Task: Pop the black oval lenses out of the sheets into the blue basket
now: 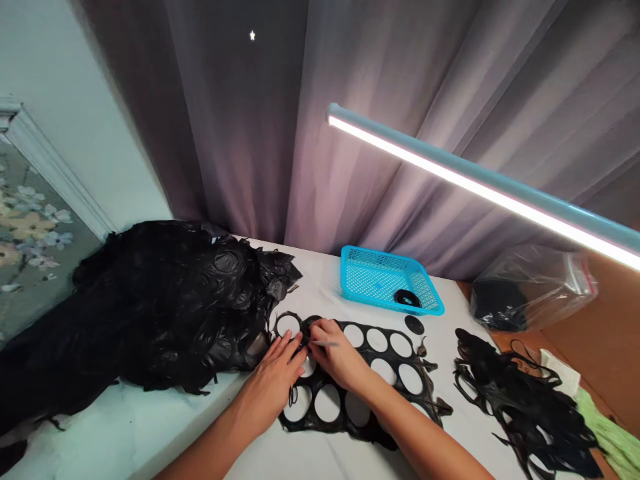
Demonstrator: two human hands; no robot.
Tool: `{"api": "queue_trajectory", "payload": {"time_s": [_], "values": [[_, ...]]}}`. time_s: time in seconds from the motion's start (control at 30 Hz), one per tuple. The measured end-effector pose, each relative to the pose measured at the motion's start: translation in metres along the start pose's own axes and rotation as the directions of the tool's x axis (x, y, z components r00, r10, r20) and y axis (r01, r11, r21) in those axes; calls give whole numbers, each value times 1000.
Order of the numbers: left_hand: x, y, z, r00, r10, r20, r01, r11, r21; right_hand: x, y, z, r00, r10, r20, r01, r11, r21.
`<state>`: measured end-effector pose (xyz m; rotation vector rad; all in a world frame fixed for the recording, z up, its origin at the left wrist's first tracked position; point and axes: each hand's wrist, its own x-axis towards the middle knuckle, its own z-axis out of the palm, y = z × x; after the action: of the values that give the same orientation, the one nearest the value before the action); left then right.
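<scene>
A black rubbery sheet (334,395) with rows of round holes lies on the white table, its surface showing white through the openings. My left hand (273,377) rests on the sheet's left part, fingers stretched out and pressing near a hole. Close beside those fingertips, my right hand (334,352) is closed in a pinch on a thin silver tool (325,343); whether it is tweezers or a blade is unclear. The fingers hide the tool's tip and the spot it touches. A loose black disc (414,325) lies just beyond the sheet's upper right corner.
A blue plastic basket (350,295) at the back holds black rings (407,298). Heaped black sheets (165,300) cover the left side. Black scraps (525,407) lie at right, near a clear bag (545,280) and green cloth (613,433). A tube lamp (475,187) hangs above.
</scene>
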<state>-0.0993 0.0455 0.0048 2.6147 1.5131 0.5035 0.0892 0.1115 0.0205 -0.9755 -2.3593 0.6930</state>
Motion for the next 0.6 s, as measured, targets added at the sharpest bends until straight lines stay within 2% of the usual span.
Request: {"api": "queue_trajectory", "payload": {"time_s": [0.07,0.13,0.2,0.23,0.3,0.37,0.43,0.53,0.57,0.6], "values": [[0,1,-2,1000,2,8,-2,1000,1,1,-2,10,1000,-9,-6,9,993,-120],[-1,1,-2,1000,1,1,-1,1000,13,6,0,13,998,42,-53,-50,986,-158],[-2,-1,2,1000,3,-18,-2,999,33,14,3,4,974,145,-176,-160,984,-74],[-3,-2,5,1000,7,-29,-6,999,44,17,5,-7,945,207,-255,-211,977,10],[-3,-5,12,998,10,-60,-6,998,65,14,8,-36,857,317,-407,-260,947,189],[-2,-10,21,994,-3,-107,12,996,83,-3,11,-74,749,390,-536,-275,918,284],[0,-17,27,987,-21,-160,38,994,104,-37,19,-113,633,419,-651,-329,907,265],[5,-30,28,973,-31,-231,71,983,171,-110,42,-160,441,452,-776,-537,825,175],[7,-34,25,968,-32,-248,83,976,199,-137,51,-172,396,452,-799,-619,774,132],[10,-37,20,960,-33,-277,97,970,222,-162,61,-181,399,447,-800,-690,722,60]]}}
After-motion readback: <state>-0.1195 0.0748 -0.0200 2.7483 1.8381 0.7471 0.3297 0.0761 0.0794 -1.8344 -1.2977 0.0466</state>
